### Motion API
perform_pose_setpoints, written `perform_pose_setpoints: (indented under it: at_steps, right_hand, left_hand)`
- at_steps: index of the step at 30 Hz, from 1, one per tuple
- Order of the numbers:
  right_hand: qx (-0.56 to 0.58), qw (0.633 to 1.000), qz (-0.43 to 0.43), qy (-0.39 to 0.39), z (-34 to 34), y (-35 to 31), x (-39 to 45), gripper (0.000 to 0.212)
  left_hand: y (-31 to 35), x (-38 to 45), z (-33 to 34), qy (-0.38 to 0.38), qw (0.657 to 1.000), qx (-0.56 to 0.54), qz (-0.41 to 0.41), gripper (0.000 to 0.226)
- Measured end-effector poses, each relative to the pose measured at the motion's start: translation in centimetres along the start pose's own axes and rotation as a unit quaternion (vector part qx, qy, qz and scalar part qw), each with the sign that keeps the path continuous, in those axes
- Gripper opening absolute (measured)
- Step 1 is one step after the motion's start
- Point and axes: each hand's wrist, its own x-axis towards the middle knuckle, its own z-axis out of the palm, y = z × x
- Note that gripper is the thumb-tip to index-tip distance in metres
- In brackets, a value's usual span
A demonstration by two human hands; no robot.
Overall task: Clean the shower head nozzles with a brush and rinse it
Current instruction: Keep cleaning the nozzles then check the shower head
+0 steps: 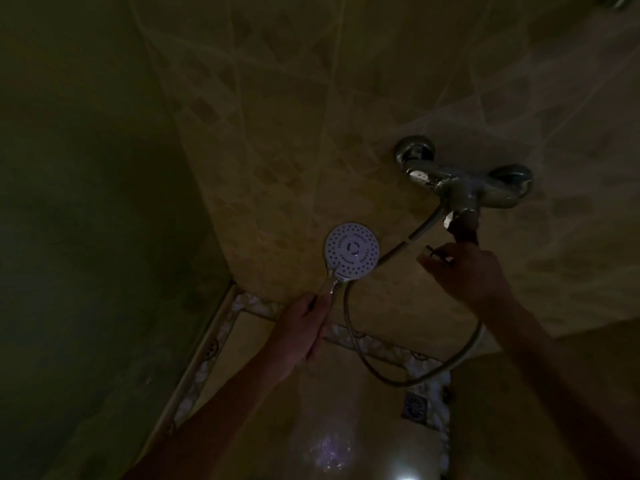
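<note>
Forearms enter from the bottom edge of the head view, the nearest items to the camera. Lighting is very poor; fine detail is limited.

Left hand: grip closed round the handle of the shower head. The handle's long axis runs up and slightly right from the fist to the round white face, which is turned toward the camera with its nozzle dots visible. The shower head sits left of centre, in front of the tiled wall and well left of the mixer.

Right hand: raised just below the chrome mixer tap, fingers curled together near the lever or outlet that hangs under the mixer body. A small thin object appears pinched at the fingertips, possibly the brush; it is too dark to identify, and contact with the lever cannot be confirmed.

Hose: loops from the base of the handle down and round to the right, then behind the right forearm; a second run rises to the mixer.

Floor: bright speckles below the left hand suggest water falling, and a square drain sits lower right.

Judgement: the rinse stage appears to be in hand. The right hand is the nearer to the tap, lying directly beneath it; any water control falls to that hand, while the left keeps the face presented.
</note>
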Motion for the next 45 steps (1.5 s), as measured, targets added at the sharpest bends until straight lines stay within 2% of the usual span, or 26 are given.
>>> perform_pose_setpoints:
  at_steps: [6,11,16,20,26,29,34,40,45]
  right_hand:
    - [-0.054,0.998,-0.007,-0.04,-0.1,0.9,1.3,0.026]
    - [-0.008,1.0,-0.005,-0.027,0.3,1.1,0.9,0.033]
    - [0.032,0.999,-0.021,-0.023,-0.5,1.2,-0.7,0.03]
    - [0.094,0.995,-0.022,-0.039,-2.0,1.4,-2.7,0.046]
    - [0.234,0.968,0.011,-0.09,-5.0,1.3,-7.5,0.05]
    - [0.277,0.957,0.038,-0.082,-6.4,1.3,-10.1,0.052]
    - [0.354,0.93,0.067,-0.07,-10.1,0.8,-14.3,0.043]
    - [0.419,0.905,0.044,-0.058,-15.3,-0.5,-18.2,0.042]
    - [0.448,0.893,0.028,-0.019,-19.0,-0.7,-21.0,0.036]
  left_hand:
    - [1.5,-0.5,1.0,0.001,1.0,-0.021,0.0,0.042]
    - [3.2,-0.8,2.1,-0.017,0.998,-0.052,-0.016,0.043]
    - [4.9,-1.6,3.0,-0.081,0.985,-0.151,-0.033,0.03]
    - [6.6,-1.8,4.7,-0.055,0.986,-0.157,-0.029,0.016]
    - [10.5,-3.7,7.3,-0.069,0.99,-0.124,0.013,0.015]
    - [13.2,-5.9,8.7,-0.105,0.988,-0.112,0.025,0.017]
    - [18.6,-9.4,11.0,-0.131,0.986,-0.097,0.045,0.013]
    - [25.0,-12.6,14.3,-0.125,0.983,-0.096,0.097,0.014]
    - [28.9,-16.2,17.1,-0.148,0.975,-0.096,0.133,0.014]
